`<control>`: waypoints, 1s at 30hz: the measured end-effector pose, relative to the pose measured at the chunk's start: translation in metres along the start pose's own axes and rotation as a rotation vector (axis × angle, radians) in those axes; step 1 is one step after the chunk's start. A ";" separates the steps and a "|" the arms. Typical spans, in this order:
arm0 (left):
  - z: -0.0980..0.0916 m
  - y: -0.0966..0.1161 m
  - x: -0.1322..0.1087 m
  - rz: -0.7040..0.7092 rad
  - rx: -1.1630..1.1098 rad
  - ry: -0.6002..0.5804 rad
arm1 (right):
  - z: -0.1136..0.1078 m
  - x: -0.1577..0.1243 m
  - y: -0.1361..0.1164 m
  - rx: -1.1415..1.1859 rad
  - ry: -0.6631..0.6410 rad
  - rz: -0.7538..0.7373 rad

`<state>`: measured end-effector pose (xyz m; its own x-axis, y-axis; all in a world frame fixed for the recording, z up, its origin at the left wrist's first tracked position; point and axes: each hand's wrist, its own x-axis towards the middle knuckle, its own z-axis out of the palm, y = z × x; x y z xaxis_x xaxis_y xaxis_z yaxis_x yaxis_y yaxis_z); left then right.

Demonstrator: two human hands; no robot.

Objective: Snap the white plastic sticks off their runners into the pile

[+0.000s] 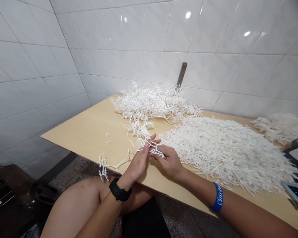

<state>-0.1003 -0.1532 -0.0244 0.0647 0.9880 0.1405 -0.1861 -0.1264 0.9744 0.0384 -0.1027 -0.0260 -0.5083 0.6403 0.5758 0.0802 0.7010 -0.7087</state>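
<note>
Both hands meet above the front part of a tan board table, around a white branched plastic piece (119, 165). My left hand (139, 162), with a black watch at the wrist, is closed on the stem; a forked end hangs out to the left past the table edge. My right hand (169, 162), a blue wristband on its forearm, pinches small white twig tips (156, 152) at the other end of the piece. Just behind the fingers lies a small clump of white branched pieces (140, 127). Some fingertips are hidden behind the hands.
A tangled heap of white branches (153, 102) lies at the back. To the right spreads a wide pile of small white pieces (228, 148). A phone (296, 193) and a dark-framed box (297, 152) sit at the right edge. A metal bar (181, 75) stands by the tiled wall.
</note>
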 end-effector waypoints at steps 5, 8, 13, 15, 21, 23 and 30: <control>-0.004 -0.002 0.001 -0.041 -0.191 -0.012 | 0.001 0.001 -0.005 0.360 -0.195 0.294; -0.005 0.000 -0.001 -0.131 -0.213 -0.120 | 0.001 -0.001 -0.013 0.424 -0.349 0.328; -0.004 0.008 -0.007 -0.195 -0.027 -0.137 | -0.001 0.000 -0.017 0.308 -0.413 0.226; -0.004 0.011 -0.008 -0.114 0.061 -0.053 | -0.001 0.001 -0.017 0.237 -0.415 0.218; -0.007 0.006 -0.001 -0.035 -0.093 0.339 | 0.002 -0.006 -0.027 0.226 -0.585 0.129; -0.007 0.002 0.001 -0.017 -0.203 0.418 | 0.001 -0.007 -0.029 0.280 -0.639 0.163; -0.006 -0.006 0.004 0.012 -0.243 0.341 | -0.021 0.008 -0.018 0.331 -0.543 0.268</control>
<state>-0.1047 -0.1480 -0.0302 -0.2593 0.9647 0.0460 -0.4136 -0.1540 0.8974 0.0513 -0.1033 0.0001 -0.8717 0.4697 0.1394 0.0406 0.3527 -0.9348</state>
